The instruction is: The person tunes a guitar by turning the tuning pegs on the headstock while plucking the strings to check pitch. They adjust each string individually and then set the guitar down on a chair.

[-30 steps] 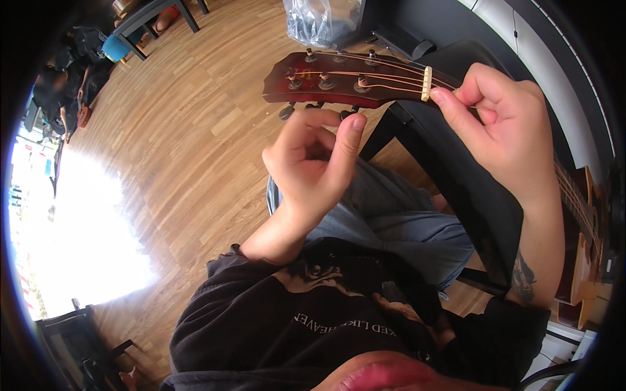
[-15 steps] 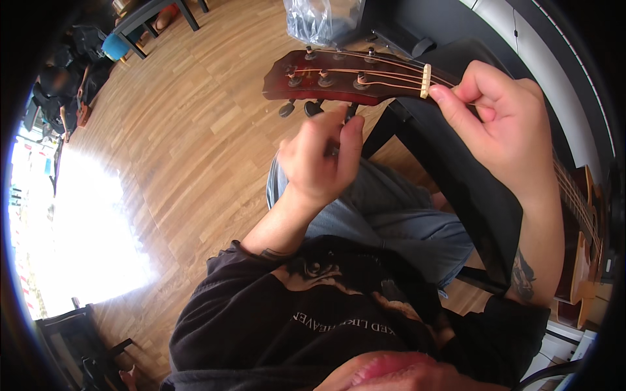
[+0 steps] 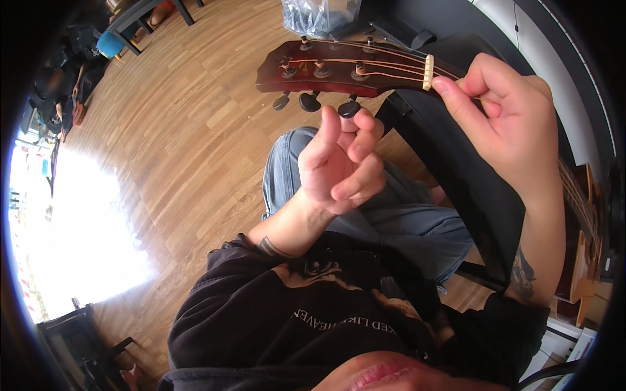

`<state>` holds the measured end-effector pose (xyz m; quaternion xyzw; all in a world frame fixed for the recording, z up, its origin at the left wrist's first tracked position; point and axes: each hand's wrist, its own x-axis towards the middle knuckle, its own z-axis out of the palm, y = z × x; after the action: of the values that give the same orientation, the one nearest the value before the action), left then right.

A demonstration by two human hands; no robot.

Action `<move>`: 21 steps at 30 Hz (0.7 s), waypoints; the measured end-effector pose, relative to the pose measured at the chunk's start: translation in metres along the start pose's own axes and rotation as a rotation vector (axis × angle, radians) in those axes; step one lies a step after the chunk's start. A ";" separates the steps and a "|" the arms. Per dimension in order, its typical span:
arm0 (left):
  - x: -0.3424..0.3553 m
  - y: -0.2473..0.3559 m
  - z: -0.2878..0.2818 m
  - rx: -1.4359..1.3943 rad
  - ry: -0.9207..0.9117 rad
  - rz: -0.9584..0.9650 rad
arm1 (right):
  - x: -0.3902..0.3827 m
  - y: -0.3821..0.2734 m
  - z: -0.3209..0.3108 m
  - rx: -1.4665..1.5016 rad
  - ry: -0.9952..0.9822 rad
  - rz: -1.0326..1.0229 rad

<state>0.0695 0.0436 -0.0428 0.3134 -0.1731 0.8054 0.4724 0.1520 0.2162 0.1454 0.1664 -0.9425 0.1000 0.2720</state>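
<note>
A dark red guitar headstock (image 3: 313, 78) lies crosswise ahead of me, with black tuning pegs along its near edge. Copper-coloured strings run from its posts over the pale nut (image 3: 428, 73). My left hand (image 3: 340, 156) is just below the tuning peg (image 3: 349, 109) closest to the nut, palm turned up, thumb and half-curled fingers apart. The index finger reaches up to that peg; whether it touches is unclear. Just right of the nut, my right hand (image 3: 505, 120) is closed in a pinch on a guitar string, with thumb and forefinger on it. The hand hides the neck behind it.
Strings and a wooden guitar body (image 3: 587, 228) show at the right edge, partly behind my right forearm. A black stand or bench (image 3: 456, 169) is under the neck. A clear plastic bag (image 3: 316, 16) lies beyond the headstock. A black chair (image 3: 78, 345) stands at lower left.
My left hand has come off the peg and rolled palm up, its fingers spreading a little. The headstock has shifted slightly up and left in view. My right hand keeps its pinch.
</note>
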 end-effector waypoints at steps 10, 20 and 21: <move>0.014 -0.009 0.001 -0.434 -0.185 -0.115 | 0.002 0.001 0.002 0.003 -0.018 -0.012; 0.012 -0.002 0.003 0.004 0.147 0.052 | 0.002 -0.005 -0.003 -0.023 -0.066 0.040; 0.012 -0.005 0.004 -0.084 0.116 0.030 | 0.002 -0.005 -0.002 -0.002 -0.059 0.060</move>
<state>0.0713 0.0518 -0.0314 0.2437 -0.1837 0.8211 0.4823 0.1535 0.2118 0.1489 0.1408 -0.9548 0.1021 0.2410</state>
